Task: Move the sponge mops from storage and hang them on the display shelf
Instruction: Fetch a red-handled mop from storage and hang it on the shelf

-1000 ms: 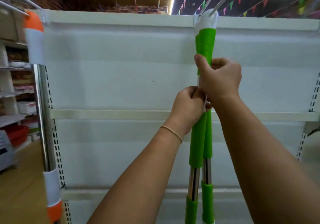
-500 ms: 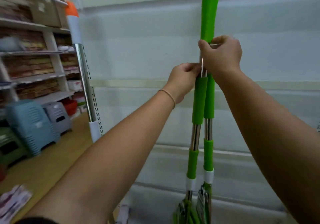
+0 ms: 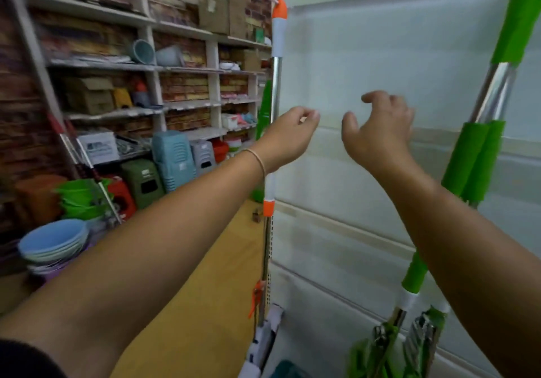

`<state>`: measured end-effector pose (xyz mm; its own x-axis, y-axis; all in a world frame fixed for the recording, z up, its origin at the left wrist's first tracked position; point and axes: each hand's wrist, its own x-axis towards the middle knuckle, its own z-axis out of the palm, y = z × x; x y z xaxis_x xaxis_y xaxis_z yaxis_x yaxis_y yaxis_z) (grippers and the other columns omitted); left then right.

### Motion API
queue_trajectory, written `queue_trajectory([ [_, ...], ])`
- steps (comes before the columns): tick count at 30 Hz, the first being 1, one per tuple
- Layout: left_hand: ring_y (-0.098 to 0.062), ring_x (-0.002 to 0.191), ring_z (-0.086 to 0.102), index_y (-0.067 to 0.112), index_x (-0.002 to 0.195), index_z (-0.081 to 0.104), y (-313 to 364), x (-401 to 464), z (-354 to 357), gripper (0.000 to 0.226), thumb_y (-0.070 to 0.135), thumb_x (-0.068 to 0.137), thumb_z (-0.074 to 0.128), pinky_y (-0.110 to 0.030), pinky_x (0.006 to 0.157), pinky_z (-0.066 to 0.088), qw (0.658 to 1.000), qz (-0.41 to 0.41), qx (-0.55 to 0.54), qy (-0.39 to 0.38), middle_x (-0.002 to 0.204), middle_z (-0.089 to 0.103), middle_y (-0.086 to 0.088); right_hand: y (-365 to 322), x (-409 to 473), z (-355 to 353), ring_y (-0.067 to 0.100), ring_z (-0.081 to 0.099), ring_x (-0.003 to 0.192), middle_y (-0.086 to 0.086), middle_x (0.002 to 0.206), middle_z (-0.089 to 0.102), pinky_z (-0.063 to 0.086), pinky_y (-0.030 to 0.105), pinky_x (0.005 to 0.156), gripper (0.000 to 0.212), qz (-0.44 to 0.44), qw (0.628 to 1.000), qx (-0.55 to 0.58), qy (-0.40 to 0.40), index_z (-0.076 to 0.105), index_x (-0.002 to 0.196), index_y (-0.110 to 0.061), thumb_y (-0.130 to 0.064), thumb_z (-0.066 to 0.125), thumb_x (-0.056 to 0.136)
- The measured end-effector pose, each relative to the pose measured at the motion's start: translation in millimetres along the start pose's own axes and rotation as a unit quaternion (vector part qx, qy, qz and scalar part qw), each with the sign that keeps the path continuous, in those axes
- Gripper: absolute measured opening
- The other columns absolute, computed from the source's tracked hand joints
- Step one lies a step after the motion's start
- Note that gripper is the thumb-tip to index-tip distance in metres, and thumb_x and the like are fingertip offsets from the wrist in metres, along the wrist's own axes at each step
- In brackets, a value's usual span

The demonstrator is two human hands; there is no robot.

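Note:
Two green sponge mops with steel shafts hang side by side against the white display shelf at the right, their heads low near the bottom edge. An orange-and-white sponge mop hangs at the shelf's left corner. My right hand is off the green mops, to their left, fingers spread and holding nothing. My left hand floats beside the orange mop's shaft with fingers loosely curled, holding nothing.
Storage shelves on the left carry boxes and plastic goods. Stacked plastic stools, green buckets and blue basins crowd the floor below. Another green mop stands behind the shelf corner. A yellow floor aisle runs alongside.
Both hands have let go of the green mops and moved left, away from them. My view has swung left and down, bringing the storage shelves into sight.

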<state>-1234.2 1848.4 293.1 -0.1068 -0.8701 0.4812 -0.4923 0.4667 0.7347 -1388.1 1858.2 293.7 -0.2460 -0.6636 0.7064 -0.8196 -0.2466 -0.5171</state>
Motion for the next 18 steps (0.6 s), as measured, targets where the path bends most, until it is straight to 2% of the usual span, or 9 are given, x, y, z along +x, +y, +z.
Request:
queue_trajectory([
  [2, -0.019, 0.105, 0.061, 0.018, 0.133, 0.052, -19.0, -16.4, -32.3, 0.042, 0.044, 0.102, 0.04, -0.029, 0.08, 0.051, 0.999, 0.007, 0.037, -0.008, 0.12, 0.063, -0.003, -24.2, -9.5, 21.5, 0.036, 0.038, 0.129, 0.016, 0.137, 0.046, 0.03, 0.042, 0.108, 0.046, -0.004, 1.0, 0.015, -0.018, 0.051, 0.134, -0.015, -0.036, 0.053, 0.093],
  [3, -0.02, 0.107, 0.061, 0.017, 0.138, 0.049, -30.8, -24.5, -48.9, 0.045, 0.044, 0.102, 0.039, -0.031, 0.084, 0.053, 0.998, 0.009, 0.06, -0.016, 0.123, 0.062, -0.004, -37.9, -14.9, 32.7, 0.036, 0.039, 0.129, 0.016, 0.137, 0.047, 0.032, 0.043, 0.108, 0.045, -0.007, 0.999, 0.023, -0.027, 0.052, 0.133, -0.015, -0.036, 0.053, 0.093],
  [5, -0.021, 0.119, 0.057, 0.016, 0.145, 0.04, -58.0, -39.3, -84.4, 0.052, 0.044, 0.102, 0.039, -0.029, 0.093, 0.046, 0.992, 0.01, 0.12, -0.029, 0.135, 0.057, -0.007, -68.2, -27.5, 57.1, 0.036, 0.041, 0.128, 0.015, 0.135, 0.049, 0.034, 0.044, 0.106, 0.044, -0.011, 0.998, 0.044, -0.046, 0.053, 0.132, -0.016, -0.037, 0.052, 0.093],
  [7, -0.024, 0.122, 0.055, 0.016, 0.149, 0.034, -86.0, -52.3, -123.3, 0.055, 0.045, 0.102, 0.038, -0.029, 0.093, 0.043, 0.983, 0.004, 0.179, -0.038, 0.141, 0.053, -0.009, -100.9, -41.3, 83.3, 0.034, 0.043, 0.127, 0.015, 0.134, 0.05, 0.036, 0.044, 0.105, 0.045, -0.015, 0.996, 0.059, -0.07, 0.053, 0.133, -0.016, -0.039, 0.052, 0.094],
  [11, -0.028, 0.125, 0.052, 0.02, 0.153, 0.026, -138.4, -78.9, -209.0, 0.061, 0.052, 0.101, 0.034, -0.034, 0.094, 0.042, 0.968, -0.031, 0.247, -0.036, 0.144, 0.051, -0.01, -168.5, -76.0, 137.4, 0.033, 0.043, 0.127, 0.014, 0.135, 0.05, 0.039, 0.046, 0.103, 0.048, -0.041, 0.989, 0.079, -0.12, 0.051, 0.135, -0.016, -0.041, 0.051, 0.095],
  [14, -0.028, 0.119, 0.056, 0.019, 0.153, 0.024, -174.7, -101.3, -273.0, 0.064, 0.055, 0.1, 0.033, -0.031, 0.086, 0.041, 0.958, -0.047, 0.283, -0.022, 0.136, 0.057, -0.011, -217.7, -101.6, 174.8, 0.032, 0.045, 0.124, 0.013, 0.134, 0.05, 0.043, 0.048, 0.103, 0.05, -0.058, 0.986, 0.074, -0.139, 0.049, 0.137, -0.017, -0.044, 0.05, 0.095],
  [18, -0.029, 0.131, 0.047, 0.015, 0.154, 0.021, -215.8, -135.8, -345.5, 0.067, 0.054, 0.101, 0.033, -0.031, 0.092, 0.037, 0.939, -0.083, 0.331, -0.029, 0.15, 0.043, -0.013, -275.9, -127.7, 217.9, 0.035, 0.047, 0.123, 0.015, 0.133, 0.051, 0.044, 0.052, 0.102, 0.049, -0.079, 0.98, 0.078, -0.166, 0.051, 0.135, -0.016, -0.044, 0.049, 0.094],
])
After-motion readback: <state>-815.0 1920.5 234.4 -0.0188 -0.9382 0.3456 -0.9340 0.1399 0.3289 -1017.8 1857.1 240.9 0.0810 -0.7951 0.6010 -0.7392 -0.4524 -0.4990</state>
